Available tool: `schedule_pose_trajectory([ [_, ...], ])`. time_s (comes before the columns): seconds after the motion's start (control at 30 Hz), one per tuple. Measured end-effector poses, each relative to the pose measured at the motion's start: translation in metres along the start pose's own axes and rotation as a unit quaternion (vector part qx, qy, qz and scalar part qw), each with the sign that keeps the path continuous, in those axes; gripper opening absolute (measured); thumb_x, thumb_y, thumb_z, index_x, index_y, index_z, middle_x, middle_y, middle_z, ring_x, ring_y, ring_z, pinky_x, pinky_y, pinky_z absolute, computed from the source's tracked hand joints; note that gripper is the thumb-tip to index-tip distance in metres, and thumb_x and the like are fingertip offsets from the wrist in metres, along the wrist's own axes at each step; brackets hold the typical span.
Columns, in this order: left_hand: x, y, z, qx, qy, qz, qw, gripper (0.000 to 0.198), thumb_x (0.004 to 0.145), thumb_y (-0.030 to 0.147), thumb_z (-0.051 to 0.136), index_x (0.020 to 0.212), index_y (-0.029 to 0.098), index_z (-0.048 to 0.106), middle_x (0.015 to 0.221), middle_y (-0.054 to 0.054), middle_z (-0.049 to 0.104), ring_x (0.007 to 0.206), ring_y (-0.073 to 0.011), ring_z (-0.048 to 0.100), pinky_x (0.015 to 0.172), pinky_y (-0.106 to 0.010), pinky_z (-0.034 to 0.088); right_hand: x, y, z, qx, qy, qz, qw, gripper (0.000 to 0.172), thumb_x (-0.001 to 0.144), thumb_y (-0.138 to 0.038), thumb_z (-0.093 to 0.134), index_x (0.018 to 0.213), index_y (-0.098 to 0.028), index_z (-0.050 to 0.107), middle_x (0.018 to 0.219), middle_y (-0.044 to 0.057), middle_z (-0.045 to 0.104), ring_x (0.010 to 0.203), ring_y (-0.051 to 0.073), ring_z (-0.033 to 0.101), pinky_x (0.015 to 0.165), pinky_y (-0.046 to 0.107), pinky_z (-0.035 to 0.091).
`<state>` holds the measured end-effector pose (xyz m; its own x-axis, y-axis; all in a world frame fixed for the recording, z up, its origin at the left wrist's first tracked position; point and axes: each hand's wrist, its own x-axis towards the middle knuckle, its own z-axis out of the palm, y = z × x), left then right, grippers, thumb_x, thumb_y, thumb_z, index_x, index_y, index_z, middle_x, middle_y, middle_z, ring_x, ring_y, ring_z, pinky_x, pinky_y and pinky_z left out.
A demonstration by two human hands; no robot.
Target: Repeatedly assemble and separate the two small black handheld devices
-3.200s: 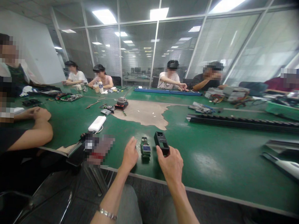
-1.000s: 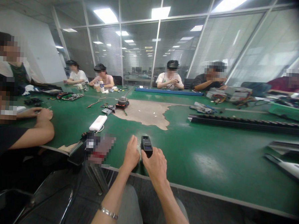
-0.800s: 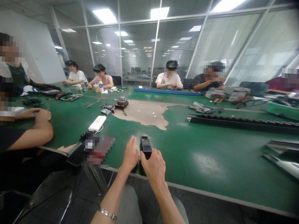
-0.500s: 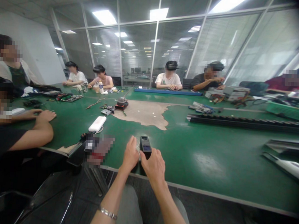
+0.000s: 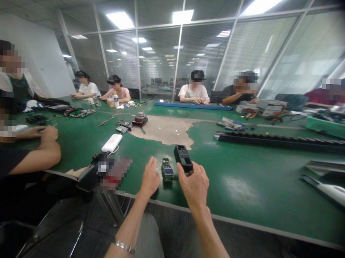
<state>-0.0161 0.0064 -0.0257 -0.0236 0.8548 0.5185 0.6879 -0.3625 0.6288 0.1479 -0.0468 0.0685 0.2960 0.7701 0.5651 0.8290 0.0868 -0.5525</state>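
Note:
My right hand (image 5: 197, 182) is closed around a black plastic housing (image 5: 183, 157) with a rectangular window cut in it, raised a little off the green table. Between my hands, a green circuit board with a small blue-grey display (image 5: 167, 171) lies uncovered on the tabletop. My left hand (image 5: 151, 178) rests just left of the board, fingers stretched forward and the palm side hidden. I see nothing held in it, and a gap separates it from the board.
On the green table (image 5: 214, 208), a white power bank with a cable (image 5: 112, 142) sits to the left. A brown bare patch (image 5: 169, 130) lies ahead. Long black rails (image 5: 284, 142) and a white-handled tool (image 5: 328, 191) are at right. Several people sit around, one close at left (image 5: 44, 149).
The black housing has come off the circuit board, lifted up and to the right by my right hand. The board now lies exposed. My left hand has barely moved.

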Motion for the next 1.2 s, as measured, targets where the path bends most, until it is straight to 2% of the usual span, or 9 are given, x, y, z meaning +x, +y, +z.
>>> schedule_pose_trajectory([
  [0.2,0.000,0.006,-0.003,-0.001,-0.005,-0.013,1.000,0.064,0.073,0.005,0.041,0.137,0.011,0.043,0.146,-0.012,0.039,0.137,-0.0241,0.033,0.115,-0.041,0.027,-0.012,0.042,0.003,-0.070,-0.024,0.053,0.996,0.044,0.083,-0.053,0.048,0.103,-0.016,0.060,0.093,0.009,0.060,0.083,0.022,0.055,0.071,0.031,0.037],
  [0.33,0.000,0.008,-0.005,0.002,-0.014,-0.019,1.000,0.063,0.073,0.005,0.042,0.136,0.008,0.044,0.146,-0.014,0.038,0.137,-0.0247,0.032,0.116,-0.041,0.026,-0.020,0.054,0.008,-0.101,-0.048,0.072,0.991,0.044,0.085,-0.055,0.046,0.105,-0.018,0.059,0.094,0.008,0.060,0.082,0.021,0.056,0.069,0.030,0.037],
  [0.6,0.001,0.013,-0.008,0.007,-0.021,-0.028,0.999,0.061,0.073,0.004,0.041,0.134,0.005,0.045,0.145,-0.016,0.039,0.137,-0.0254,0.033,0.116,-0.041,0.026,-0.024,0.055,0.011,-0.131,-0.085,0.083,0.984,0.041,0.085,-0.053,0.046,0.106,-0.020,0.058,0.095,0.006,0.059,0.081,0.020,0.058,0.068,0.030,0.038],
  [0.87,0.001,0.013,-0.008,0.013,-0.024,-0.024,0.999,0.061,0.074,0.004,0.042,0.135,0.006,0.044,0.145,-0.016,0.039,0.137,-0.0251,0.033,0.116,-0.040,0.026,-0.027,0.058,0.012,-0.140,-0.077,0.074,0.984,0.045,0.085,-0.055,0.045,0.108,-0.019,0.057,0.096,0.007,0.056,0.082,0.021,0.058,0.068,0.030,0.039],
  [1.03,0.001,0.011,-0.007,0.000,-0.013,-0.023,1.000,0.063,0.073,0.005,0.043,0.136,0.011,0.044,0.146,-0.012,0.040,0.137,-0.0240,0.033,0.116,-0.040,0.026,-0.027,0.060,0.013,-0.138,-0.081,0.069,0.985,0.048,0.084,-0.057,0.045,0.107,-0.017,0.058,0.095,0.008,0.055,0.080,0.020,0.057,0.067,0.030,0.039],
  [1.2,0.000,0.011,-0.006,0.011,-0.021,-0.019,1.000,0.062,0.074,0.005,0.042,0.136,0.008,0.043,0.146,-0.015,0.038,0.137,-0.0251,0.033,0.115,-0.041,0.026,-0.020,0.052,0.011,-0.092,-0.061,0.072,0.991,0.046,0.084,-0.057,0.046,0.102,-0.017,0.061,0.092,0.008,0.057,0.081,0.021,0.056,0.070,0.031,0.039],
])
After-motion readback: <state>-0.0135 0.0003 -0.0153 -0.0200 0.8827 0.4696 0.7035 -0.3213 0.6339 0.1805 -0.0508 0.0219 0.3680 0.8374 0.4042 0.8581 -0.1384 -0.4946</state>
